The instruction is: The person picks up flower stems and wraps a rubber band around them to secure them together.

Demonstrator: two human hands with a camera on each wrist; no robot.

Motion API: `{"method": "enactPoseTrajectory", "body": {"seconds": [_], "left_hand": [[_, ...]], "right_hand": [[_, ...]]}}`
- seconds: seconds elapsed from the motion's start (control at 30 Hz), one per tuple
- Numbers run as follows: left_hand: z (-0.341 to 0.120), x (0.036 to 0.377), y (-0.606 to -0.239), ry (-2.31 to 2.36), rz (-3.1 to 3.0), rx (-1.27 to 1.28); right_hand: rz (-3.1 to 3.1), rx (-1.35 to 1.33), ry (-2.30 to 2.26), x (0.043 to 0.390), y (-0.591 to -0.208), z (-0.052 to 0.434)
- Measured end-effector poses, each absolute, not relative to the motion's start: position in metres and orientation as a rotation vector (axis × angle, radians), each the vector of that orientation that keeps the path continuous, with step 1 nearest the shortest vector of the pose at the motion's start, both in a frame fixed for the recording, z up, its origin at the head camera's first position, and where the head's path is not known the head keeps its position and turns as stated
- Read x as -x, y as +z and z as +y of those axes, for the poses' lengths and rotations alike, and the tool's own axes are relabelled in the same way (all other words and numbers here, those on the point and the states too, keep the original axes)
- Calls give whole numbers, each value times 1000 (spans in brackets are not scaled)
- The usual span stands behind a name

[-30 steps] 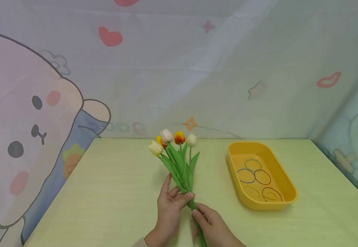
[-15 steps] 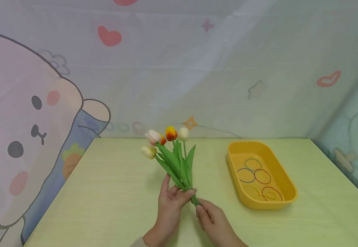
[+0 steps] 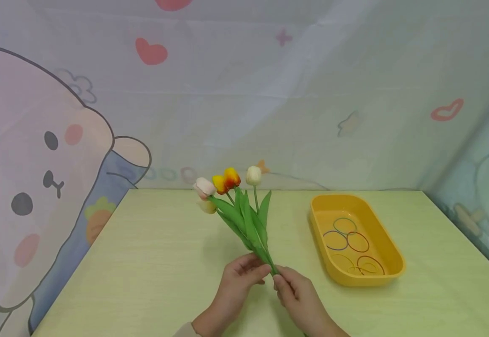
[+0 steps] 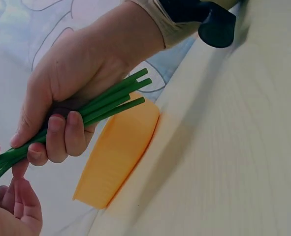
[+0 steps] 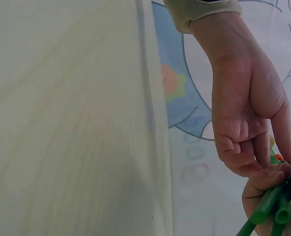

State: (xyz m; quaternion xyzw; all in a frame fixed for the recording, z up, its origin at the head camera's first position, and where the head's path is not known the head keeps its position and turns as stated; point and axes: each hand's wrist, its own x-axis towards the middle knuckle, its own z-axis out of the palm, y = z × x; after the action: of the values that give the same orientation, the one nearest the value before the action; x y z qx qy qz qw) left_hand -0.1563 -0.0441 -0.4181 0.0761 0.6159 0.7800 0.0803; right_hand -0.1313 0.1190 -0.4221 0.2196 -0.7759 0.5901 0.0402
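Observation:
A bunch of tulips (image 3: 248, 224) leans to the left above the table in the head view. Its blooms are white, pink, pale yellow and yellow-red over long green leaves. My right hand (image 3: 301, 295) grips the green stems (image 4: 118, 101), whose cut ends stick out past the fingers in the left wrist view. Just above that grip, my left hand (image 3: 240, 285) has its thumb and curled fingers around the stems. In the right wrist view the left hand (image 5: 246, 103) reaches down to them, and most of the blooms are hidden behind the hands.
To the right stands a yellow tray (image 3: 339, 276) holding several thin rubber bands (image 3: 358, 242) in green, blue, red and yellow. The pale table (image 3: 151, 262) ends at a printed cloth backdrop (image 3: 244, 93).
My left index finger no longer lies straight along the leaves; that hand has drawn down and right toward the right hand. Both have shifted right, and the blooms lean further left.

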Motion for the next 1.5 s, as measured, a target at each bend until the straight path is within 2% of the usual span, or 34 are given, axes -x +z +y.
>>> {"method": "enactPoseTrajectory", "body": {"seconds": [0.33,0.8,1.17,1.5], "left_hand": [[-42,155,-417,2313,1922,-206],[-45,156,-416,2348,1883,-174],[-47,157,-420,2309,1870,-129],[-47,161,-421,2307,1850,-85]], "right_hand": [[-2359,-723,1489,131,-428,116],[-2370,-794,1377,131,-431,112],[-2501,-921,1038,131,-430,114],[-2654,-870,1564,135,-424,120]]}}
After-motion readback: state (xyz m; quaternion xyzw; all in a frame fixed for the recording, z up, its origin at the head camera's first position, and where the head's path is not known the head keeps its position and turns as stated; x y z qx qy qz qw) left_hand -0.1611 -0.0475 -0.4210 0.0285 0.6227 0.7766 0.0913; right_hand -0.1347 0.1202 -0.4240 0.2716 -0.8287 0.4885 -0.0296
